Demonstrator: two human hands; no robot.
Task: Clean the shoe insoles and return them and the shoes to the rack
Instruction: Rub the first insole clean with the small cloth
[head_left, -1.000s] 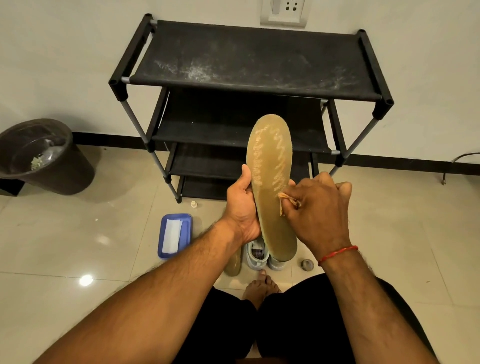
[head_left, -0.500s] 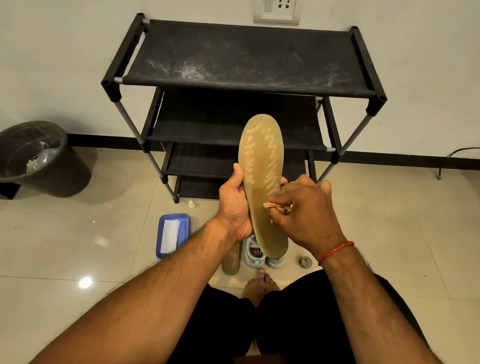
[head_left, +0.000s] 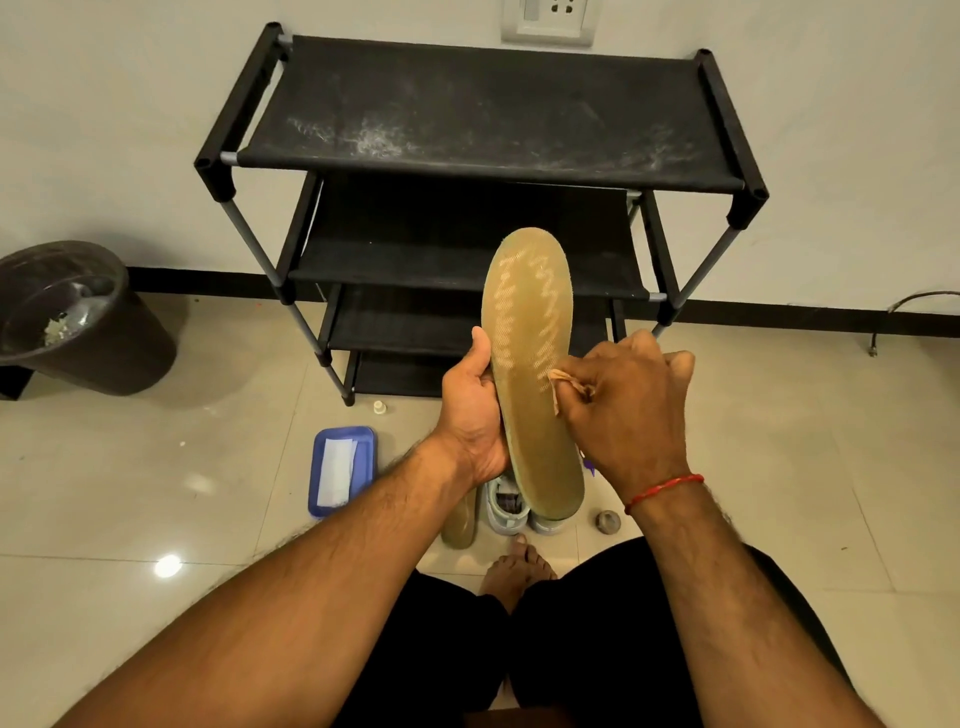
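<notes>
Wiping seems midway: left hand (head_left: 470, 415) grips the long tan foam insole (head_left: 535, 332) upright before the black fabric rack (head_left: 483, 114), right hand (head_left: 623, 410) fingers (head_left: 597, 371) pinching a small tan cloth (head_left: 563, 382) against it. Grey shoes (head_left: 506, 506) and second insole (head_left: 460, 522) lie on the near floor (head_left: 208, 467), not yet racked.

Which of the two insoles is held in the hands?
The upright insole, gripped by the left hand; the other insole lies on the floor beside the shoes.

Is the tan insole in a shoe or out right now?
Out. The left hand grips the long tan insole in mid-air, above the pale grey shoes on the floor.
</notes>
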